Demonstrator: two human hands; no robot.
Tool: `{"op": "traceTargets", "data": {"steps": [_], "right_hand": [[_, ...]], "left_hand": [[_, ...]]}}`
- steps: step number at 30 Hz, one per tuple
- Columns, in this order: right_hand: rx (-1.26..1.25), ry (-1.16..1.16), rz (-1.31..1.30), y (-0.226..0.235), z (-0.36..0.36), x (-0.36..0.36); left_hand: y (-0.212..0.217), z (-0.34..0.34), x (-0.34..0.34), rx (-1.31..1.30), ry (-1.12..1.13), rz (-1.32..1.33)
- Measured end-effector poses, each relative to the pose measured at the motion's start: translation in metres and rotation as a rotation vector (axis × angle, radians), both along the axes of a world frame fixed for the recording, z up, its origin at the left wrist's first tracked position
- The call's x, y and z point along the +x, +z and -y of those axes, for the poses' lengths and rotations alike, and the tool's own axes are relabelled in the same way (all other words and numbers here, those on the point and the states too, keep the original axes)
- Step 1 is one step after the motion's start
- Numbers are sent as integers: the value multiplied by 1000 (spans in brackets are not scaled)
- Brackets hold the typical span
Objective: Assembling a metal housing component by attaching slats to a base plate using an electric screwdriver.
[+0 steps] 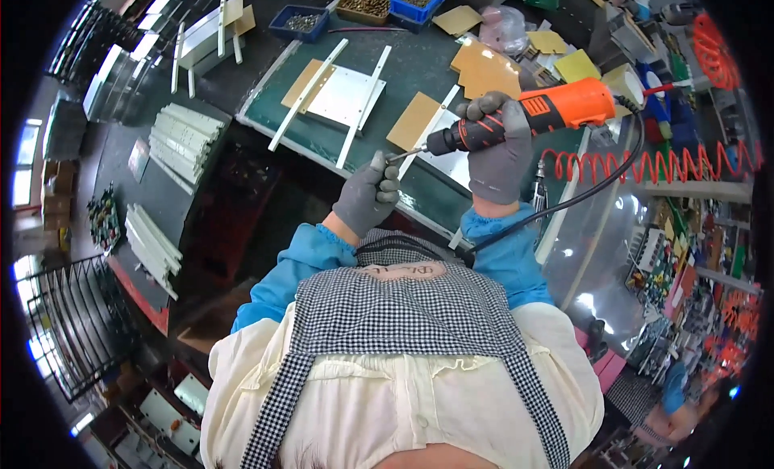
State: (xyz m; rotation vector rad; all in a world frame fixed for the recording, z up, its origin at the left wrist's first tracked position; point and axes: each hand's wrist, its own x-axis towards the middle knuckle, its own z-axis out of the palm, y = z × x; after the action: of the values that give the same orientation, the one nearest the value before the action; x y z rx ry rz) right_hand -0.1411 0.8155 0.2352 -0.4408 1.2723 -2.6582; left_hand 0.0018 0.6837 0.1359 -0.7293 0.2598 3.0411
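Note:
My right hand (501,158), in a grey glove, is wrapped around an orange and black electric screwdriver (568,106). The tool lies nearly level, its thin bit (407,154) pointing left. At the bit's tip, the gloved fingers of my left hand (367,199) are pinched together; what they hold, if anything, is too small to make out. Just beyond the bit, a white drilled rail (439,118) lies across a white panel partly hidden by my right hand and the tool. A tan board (414,122) sits beside that rail.
On the green worktop (270,106), two more rails (367,106) lie across a white panel (343,98). Bins of small hardware (300,23) stand at the back. Rails are stacked (184,142) on the left table. A black cable (601,187) and red coiled hose (645,169) hang at right.

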Motion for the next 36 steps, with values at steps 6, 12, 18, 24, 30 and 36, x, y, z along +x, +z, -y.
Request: {"op": "traceTargets", "data": {"steps": [6,12,18,24,30,36], "right_hand": [[52,-218,-102,13,49,41],[71,-403,20,12,106,67],[-106,-381,50,12,127,78],[-73,-473,-126,34,146,63],[-54,-465,-152,34,145,27],[-32,-416,-148,31,167,-19]], "left_hand": [[1,50,3,-408,-204,139],[-11,125,23,-219,-427,-30],[9,167,28,-417,-468,8],[1,249,29,-1175,-53,178],[-40,287,5,-1371,-472,513],[-58,263,-16,-1150,-635,228]]}}
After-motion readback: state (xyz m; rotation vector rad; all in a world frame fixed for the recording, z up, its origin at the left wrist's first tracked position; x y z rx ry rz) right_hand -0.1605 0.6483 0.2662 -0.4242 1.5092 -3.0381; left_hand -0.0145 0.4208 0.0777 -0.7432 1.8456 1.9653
